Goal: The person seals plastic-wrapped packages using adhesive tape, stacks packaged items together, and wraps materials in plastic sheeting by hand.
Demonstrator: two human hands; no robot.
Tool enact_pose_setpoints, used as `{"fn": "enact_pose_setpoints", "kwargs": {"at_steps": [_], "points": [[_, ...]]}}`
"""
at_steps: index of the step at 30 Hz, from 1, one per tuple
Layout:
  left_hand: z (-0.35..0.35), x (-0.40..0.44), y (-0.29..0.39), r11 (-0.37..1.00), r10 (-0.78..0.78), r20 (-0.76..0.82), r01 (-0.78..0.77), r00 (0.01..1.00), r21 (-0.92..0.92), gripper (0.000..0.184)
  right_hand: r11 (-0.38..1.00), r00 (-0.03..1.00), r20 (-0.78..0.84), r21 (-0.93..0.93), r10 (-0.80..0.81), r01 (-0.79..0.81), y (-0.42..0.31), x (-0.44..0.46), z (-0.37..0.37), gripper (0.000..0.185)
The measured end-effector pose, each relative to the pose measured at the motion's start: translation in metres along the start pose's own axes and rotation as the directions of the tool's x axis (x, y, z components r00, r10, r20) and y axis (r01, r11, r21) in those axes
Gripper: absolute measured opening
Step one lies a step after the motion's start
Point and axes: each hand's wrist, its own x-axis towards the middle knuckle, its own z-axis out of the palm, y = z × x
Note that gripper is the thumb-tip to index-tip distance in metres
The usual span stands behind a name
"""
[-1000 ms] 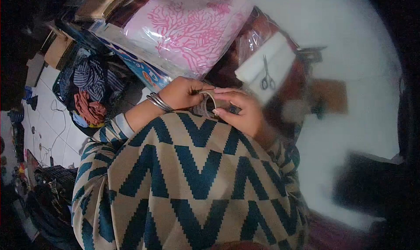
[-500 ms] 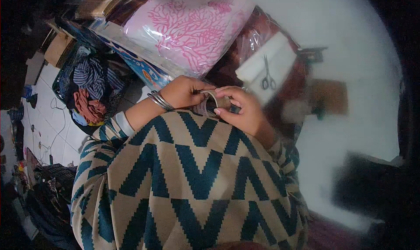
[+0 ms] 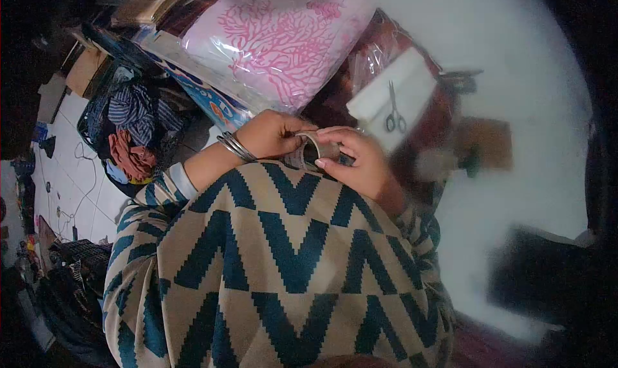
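A roll of tape (image 3: 327,150) with a brown cardboard core is held close to my body, in front of the patterned garment (image 3: 296,252). My left hand (image 3: 275,134), with metal bangles at the wrist, grips its left side. On the other side, my right hand (image 3: 358,157) has its thumb and fingers closed around the rim. Whether a strip of tape is lifted cannot be seen. Past my hands lies a pink and white package (image 3: 277,43) in clear plastic. Scissors (image 3: 393,107) rest on a folded white sheet (image 3: 412,78) to the right.
At the left, a dark basket holds striped and orange clothes (image 3: 132,156). A blue printed box (image 3: 206,98) lies beneath the package. A blurred brown block (image 3: 484,143) is at the right. A thin cable (image 3: 84,204) runs over the white floor tiles.
The tape roll has turned slightly between my hands, and its core opening shows a little differently. Both hands stay in nearly the same place. The things around them have not moved.
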Motion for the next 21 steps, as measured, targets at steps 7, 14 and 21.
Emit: {"fn": "enact_pose_setpoints", "kwargs": {"at_steps": [7, 14, 21], "points": [[0.002, -0.001, -0.003, 0.999, 0.021, 0.005, -0.021, 1.0, 0.048, 0.035, 0.999, 1.0, 0.012, 0.03, 0.021, -0.022, -0.005, -0.001, 0.0, 0.031], [0.004, -0.001, -0.008, 0.998, 0.04, 0.022, -0.041, 0.999, 0.048, 0.04, 0.99, 0.998, 0.036, 0.129, 0.048, -0.052, 0.006, -0.004, 0.001, 0.031], [0.005, 0.0, -0.007, 0.999, 0.025, 0.019, -0.025, 1.0, 0.038, 0.039, 0.997, 0.995, 0.067, 0.017, 0.079, -0.08, -0.005, 0.0, -0.001, 0.032]]}}
